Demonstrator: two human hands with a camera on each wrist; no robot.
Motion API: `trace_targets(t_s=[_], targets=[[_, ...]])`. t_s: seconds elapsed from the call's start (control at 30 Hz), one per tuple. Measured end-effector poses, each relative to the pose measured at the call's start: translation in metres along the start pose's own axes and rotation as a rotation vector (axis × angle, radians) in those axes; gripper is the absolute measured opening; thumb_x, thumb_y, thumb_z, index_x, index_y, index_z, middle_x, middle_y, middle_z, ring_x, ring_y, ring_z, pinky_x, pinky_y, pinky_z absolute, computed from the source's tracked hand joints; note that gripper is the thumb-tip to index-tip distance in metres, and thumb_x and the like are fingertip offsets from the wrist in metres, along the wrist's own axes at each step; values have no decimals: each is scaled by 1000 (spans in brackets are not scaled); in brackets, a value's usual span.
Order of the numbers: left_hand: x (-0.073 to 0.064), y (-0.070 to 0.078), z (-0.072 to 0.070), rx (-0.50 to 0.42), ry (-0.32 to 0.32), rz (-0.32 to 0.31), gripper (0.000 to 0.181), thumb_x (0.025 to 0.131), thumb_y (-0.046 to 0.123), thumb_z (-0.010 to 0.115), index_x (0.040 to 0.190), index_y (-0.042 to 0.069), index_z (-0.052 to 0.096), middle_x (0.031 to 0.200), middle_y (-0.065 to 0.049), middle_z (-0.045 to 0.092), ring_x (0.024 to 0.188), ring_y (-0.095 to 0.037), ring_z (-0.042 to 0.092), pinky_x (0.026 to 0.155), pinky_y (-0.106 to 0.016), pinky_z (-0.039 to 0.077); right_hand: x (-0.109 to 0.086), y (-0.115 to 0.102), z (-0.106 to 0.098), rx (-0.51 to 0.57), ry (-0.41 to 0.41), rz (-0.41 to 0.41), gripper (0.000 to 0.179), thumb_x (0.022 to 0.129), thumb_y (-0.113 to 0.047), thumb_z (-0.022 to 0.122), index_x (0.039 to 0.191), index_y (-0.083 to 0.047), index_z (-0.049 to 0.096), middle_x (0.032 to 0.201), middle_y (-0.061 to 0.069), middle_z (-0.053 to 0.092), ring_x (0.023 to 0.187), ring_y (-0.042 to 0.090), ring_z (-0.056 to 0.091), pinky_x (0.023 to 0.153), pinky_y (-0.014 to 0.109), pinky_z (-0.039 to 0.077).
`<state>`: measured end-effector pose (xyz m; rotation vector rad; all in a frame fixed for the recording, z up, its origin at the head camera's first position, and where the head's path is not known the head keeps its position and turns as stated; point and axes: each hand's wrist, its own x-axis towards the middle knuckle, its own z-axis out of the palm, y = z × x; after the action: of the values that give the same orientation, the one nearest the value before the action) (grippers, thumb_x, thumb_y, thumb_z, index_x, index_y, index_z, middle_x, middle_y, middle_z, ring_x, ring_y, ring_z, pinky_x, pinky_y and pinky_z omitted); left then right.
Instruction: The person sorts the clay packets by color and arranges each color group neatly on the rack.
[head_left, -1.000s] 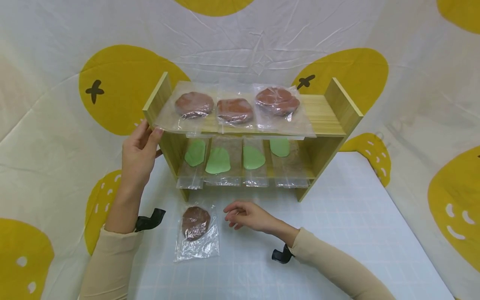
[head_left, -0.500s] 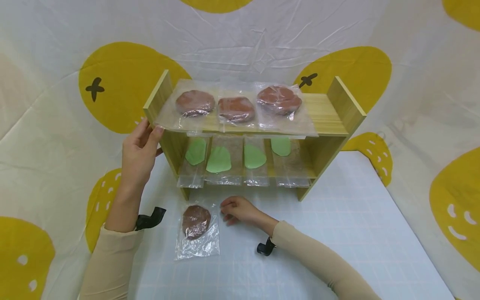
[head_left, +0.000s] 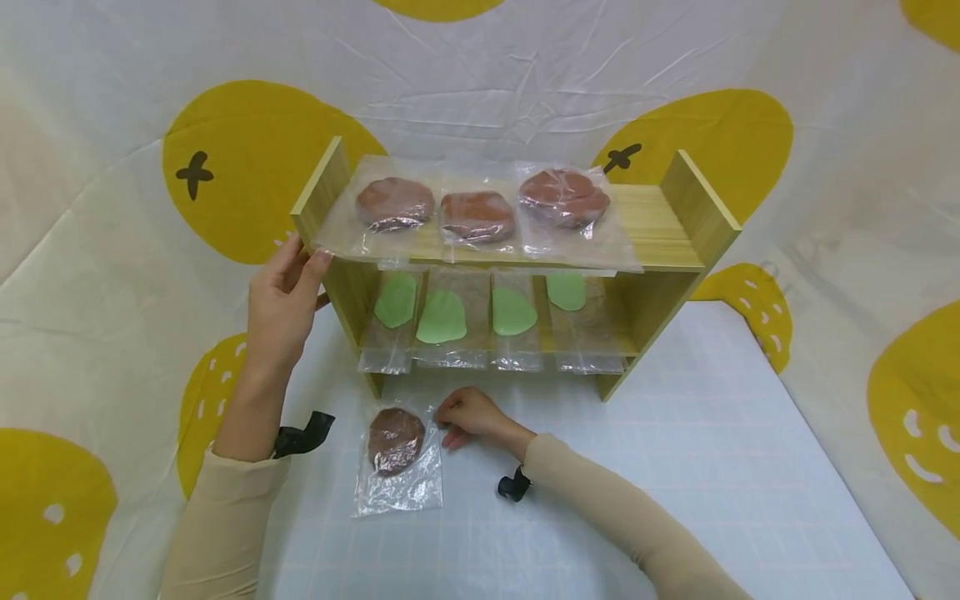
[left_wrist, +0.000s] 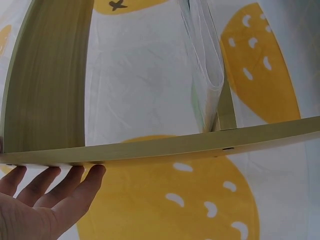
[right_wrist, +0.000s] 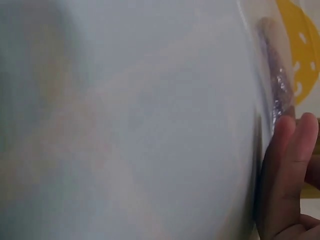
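In the head view, my left hand [head_left: 281, 304] holds the left side panel of a two-tier wooden shelf [head_left: 648, 229]. Its fingers [left_wrist: 75, 192] press the panel's outer face in the left wrist view, while the thumb is at the front edge. My right hand [head_left: 480, 417] is low over the table, its loosely bent fingertips at the right edge of a clear plastic bag [head_left: 408, 492]. Inside that bag lies a flat reddish-brown patty [head_left: 395, 442]. Two fingers [right_wrist: 295, 165] show beside the bag in the right wrist view; whether they pinch the film is hidden.
Three bagged brown patties [head_left: 477, 217] lie on the upper tier. Several bagged green flat pieces [head_left: 442, 318] line the lower tier, bag ends overhanging its front. A pale cloth [head_left: 675, 467] covers the table, and a yellow-patterned white curtain [head_left: 480, 92] hangs behind.
My right hand has moved left to the edge of the bagged patty on the table. The left hand keeps its place on the shelf's side panel.
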<state>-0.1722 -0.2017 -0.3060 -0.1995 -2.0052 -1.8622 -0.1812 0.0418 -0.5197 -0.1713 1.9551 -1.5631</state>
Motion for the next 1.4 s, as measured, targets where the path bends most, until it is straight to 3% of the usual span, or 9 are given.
trace_targets(t_s=[0.3, 0.5, 0.6, 0.83, 1.07, 1.27, 1.4], targets=[[0, 1, 1, -38, -1, 1, 46, 100, 22, 64, 145, 29, 55, 147, -5, 52, 132, -30, 50, 92, -63, 44, 7, 0, 5, -153, 34, -41, 12, 93, 0, 61, 84, 5, 66, 68, 15, 67, 49, 24, 67, 48, 35, 59], [-1, 2, 2, -19, 2, 5, 46, 100, 24, 64, 145, 29, 55, 146, -5, 53, 131, -30, 51, 92, -61, 46, 3, 1, 5, -379, 80, -181, 9, 94, -10, 64, 86, -6, 67, 57, 3, 60, 43, 12, 55, 45, 24, 50], [-1, 2, 2, -20, 1, 5, 46, 100, 24, 64, 145, 29, 55, 146, -5, 53, 131, -30, 51, 92, -61, 46, -1, 0, 9, -385, 93, -226, 6, 93, -10, 64, 89, -6, 66, 64, -1, 60, 49, 10, 56, 50, 23, 51], [-1, 3, 2, -40, 2, 0, 46, 100, 23, 64, 145, 27, 56, 145, -6, 54, 128, -29, 53, 92, -58, 48, -6, -2, 23, -137, 104, -204, 8, 94, -7, 57, 92, 0, 60, 82, 5, 59, 72, 14, 60, 62, 27, 58], [-1, 2, 2, -47, 1, 8, 45, 100, 23, 64, 144, 26, 56, 144, -7, 55, 127, -28, 54, 92, -56, 49, -3, 2, 30, 372, 34, 4, 10, 98, -6, 47, 104, 1, 46, 91, 14, 53, 77, 24, 60, 65, 41, 61], [0, 1, 1, -43, 4, 4, 45, 100, 23, 64, 144, 27, 57, 144, -6, 55, 127, -28, 53, 92, -58, 48, -3, 5, 28, 464, -2, 82, 20, 100, -11, 45, 115, 2, 41, 97, 22, 60, 75, 28, 67, 69, 50, 61], [-1, 1, 1, -34, 6, -1, 46, 100, 23, 64, 145, 27, 56, 145, -6, 54, 128, -28, 53, 93, -57, 49, -4, 6, 25, 470, -57, 99, 22, 99, -11, 52, 114, 5, 48, 91, 19, 65, 71, 25, 69, 68, 47, 61]])
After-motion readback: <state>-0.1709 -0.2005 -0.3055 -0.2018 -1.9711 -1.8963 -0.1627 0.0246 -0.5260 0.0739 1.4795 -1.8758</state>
